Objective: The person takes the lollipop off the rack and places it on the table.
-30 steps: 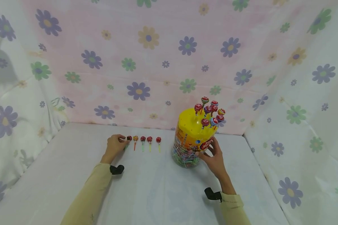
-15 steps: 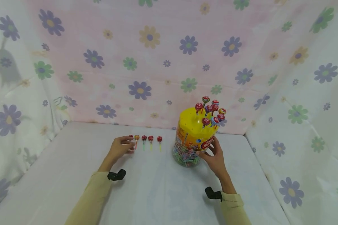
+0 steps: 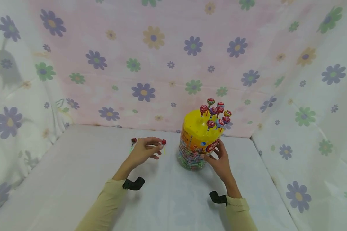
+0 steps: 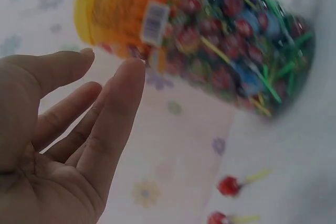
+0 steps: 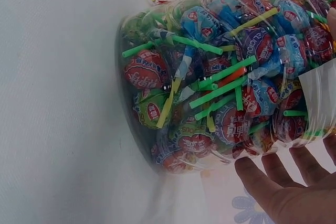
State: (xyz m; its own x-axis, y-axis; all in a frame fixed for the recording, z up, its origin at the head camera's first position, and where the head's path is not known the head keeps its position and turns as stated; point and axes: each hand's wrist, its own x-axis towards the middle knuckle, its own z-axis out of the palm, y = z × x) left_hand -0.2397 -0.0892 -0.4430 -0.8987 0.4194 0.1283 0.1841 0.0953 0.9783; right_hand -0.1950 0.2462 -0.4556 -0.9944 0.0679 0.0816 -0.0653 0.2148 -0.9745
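A clear jar (image 3: 188, 154) filled with wrapped lollipops stands on the table, slightly tilted, under a yellow lid (image 3: 193, 121). Several lollipops (image 3: 210, 124) stick up from holes in that lid. My right hand (image 3: 219, 163) holds the jar's right side, thumb in front and fingers around it; its fingers (image 5: 257, 179) show against the plastic in the right wrist view. My left hand (image 3: 143, 150) hovers over a row of lollipops, its relaxed fingers holding nothing. A red lollipop (image 3: 164, 141) shows beyond its fingertips and a dark red lollipop (image 3: 134, 140) behind it; the hand covers those between.
White cloth covers the table (image 3: 167, 199). Behind it rises a flower-printed backdrop (image 3: 167, 80), with patterned side walls left and right. In the left wrist view, two red lollipops (image 4: 229, 185) lie near the jar's base.
My left hand has left the leftmost lollipop and moved right along the row toward the jar. My right hand stays on the jar.
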